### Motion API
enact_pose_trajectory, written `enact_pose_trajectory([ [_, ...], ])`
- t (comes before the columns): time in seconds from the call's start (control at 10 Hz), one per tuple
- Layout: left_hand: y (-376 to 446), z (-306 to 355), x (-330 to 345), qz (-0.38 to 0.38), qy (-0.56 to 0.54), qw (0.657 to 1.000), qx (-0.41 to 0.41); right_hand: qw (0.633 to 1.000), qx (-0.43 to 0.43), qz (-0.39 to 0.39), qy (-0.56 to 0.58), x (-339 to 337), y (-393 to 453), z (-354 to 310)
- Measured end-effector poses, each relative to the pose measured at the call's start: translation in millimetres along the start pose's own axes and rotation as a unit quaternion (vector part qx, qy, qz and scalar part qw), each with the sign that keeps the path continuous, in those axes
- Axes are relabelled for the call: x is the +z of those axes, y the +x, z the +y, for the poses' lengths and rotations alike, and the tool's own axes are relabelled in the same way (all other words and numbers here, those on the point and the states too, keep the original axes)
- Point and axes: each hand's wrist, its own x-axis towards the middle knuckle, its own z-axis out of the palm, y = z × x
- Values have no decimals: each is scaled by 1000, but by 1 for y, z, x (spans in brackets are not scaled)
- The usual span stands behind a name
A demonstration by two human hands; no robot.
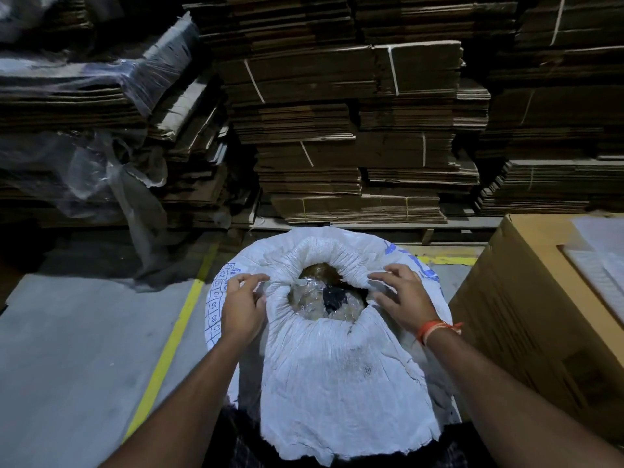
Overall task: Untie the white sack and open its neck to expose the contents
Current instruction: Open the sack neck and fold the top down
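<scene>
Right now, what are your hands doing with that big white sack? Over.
Left hand and right hand pinching the rim of the woven white sack. Neck part open, clear plastic liner showing inside. Nothing blocking.

The white sack (pixel 337 383) carries a blue hand-drawn grid (pixel 216 309) on its side, just beyond the left hand (pixel 241 312), with cells reading C2, C3, C4, C5, C6, C7. Blue letters above the grid are too blurred to read.
</scene>
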Motion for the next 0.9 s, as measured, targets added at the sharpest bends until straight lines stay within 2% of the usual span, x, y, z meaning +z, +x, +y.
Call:
enact_pose_trajectory([
  [0.1,10,-2,3,-58,61,996,21,998,-4,-53,-40,9,15,-2],
  [0.2,15,-1,6,-57,105,992,40,999,15,-29,-19,16,25,1],
  [0.4,13,-20,4,-18,130,990,-50,995,84,56,-26,8,25,20],
  [0.6,-1,-15,3,24,83,994,-66,998,58,28,23,9,15,20],
  [0.7,-10,0,1,49,52,996,-61,997,46,63,29,11,6,7],
  [0.9,-35,33,-12,34,4,999,7,994,31,94,46,-1,-24,-23],
])
